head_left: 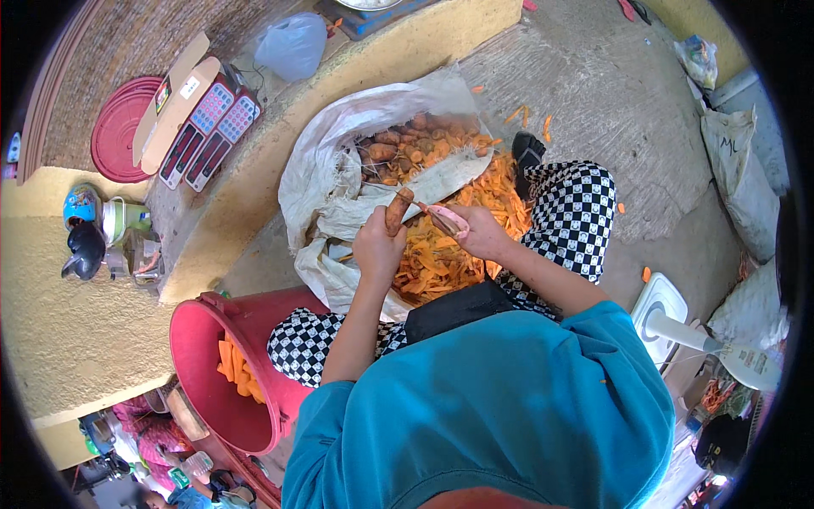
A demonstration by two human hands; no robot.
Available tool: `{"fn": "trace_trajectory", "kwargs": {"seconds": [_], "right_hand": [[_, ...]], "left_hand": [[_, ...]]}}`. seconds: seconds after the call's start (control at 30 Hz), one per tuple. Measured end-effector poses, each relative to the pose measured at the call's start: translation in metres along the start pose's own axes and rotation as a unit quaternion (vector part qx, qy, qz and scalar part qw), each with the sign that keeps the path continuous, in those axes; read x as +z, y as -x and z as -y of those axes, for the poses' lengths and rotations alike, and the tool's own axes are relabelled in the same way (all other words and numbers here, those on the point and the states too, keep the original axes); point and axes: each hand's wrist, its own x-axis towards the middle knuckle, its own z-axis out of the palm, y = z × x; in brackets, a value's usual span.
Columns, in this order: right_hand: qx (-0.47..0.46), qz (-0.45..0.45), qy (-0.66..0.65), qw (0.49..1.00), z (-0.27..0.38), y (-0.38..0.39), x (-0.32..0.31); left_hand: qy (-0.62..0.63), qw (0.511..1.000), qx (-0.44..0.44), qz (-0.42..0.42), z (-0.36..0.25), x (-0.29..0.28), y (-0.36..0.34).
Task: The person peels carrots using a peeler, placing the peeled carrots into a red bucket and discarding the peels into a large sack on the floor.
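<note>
My left hand (379,248) is wrapped around an unpeeled brownish carrot (398,209), its upper end pointing up and away from me. In my right hand (482,234) is a pink-framed peeler (449,222), held close to the carrot; whether the blade touches it I cannot tell. Below both hands lies a heap of orange carrot peelings (441,265) between my legs. Beyond them, a white woven sack (309,161) is spread open, with several unpeeled carrots (383,151) inside. A folded flap of the sack partly covers the heap.
Beside my left knee, a red bucket (270,411) lies tipped toward the left with peeled carrots (240,373) inside. A low yellow ledge (246,182) runs along the left, bearing digital scales (208,140). A white fan (670,318) stands at right, near filled sacks (733,170).
</note>
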Motion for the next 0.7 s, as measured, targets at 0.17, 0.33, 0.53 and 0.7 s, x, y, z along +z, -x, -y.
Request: {"fn": "trace_trajectory", "kwargs": {"seconds": [0.17, 0.33, 0.53, 0.7], "right_hand": [[0.030, 0.005, 0.020, 0.999, 0.002, -0.002, 0.005], [0.043, 0.013, 0.057, 0.997, 0.008, -0.002, 0.009], [0.019, 0.048, 0.072, 0.996, -0.049, -0.009, 0.022], [0.210, 0.181, 0.267, 0.923, -0.097, -0.011, 0.018]], "left_hand": [[-0.037, 0.999, 0.026, -0.017, 0.004, 0.000, 0.002], [-0.067, 0.996, 0.049, -0.013, 0.013, 0.000, 0.009], [-0.071, 0.997, -0.008, 0.020, 0.021, 0.005, 0.023], [0.250, 0.963, -0.033, -0.094, 0.013, -0.018, 0.014]]}}
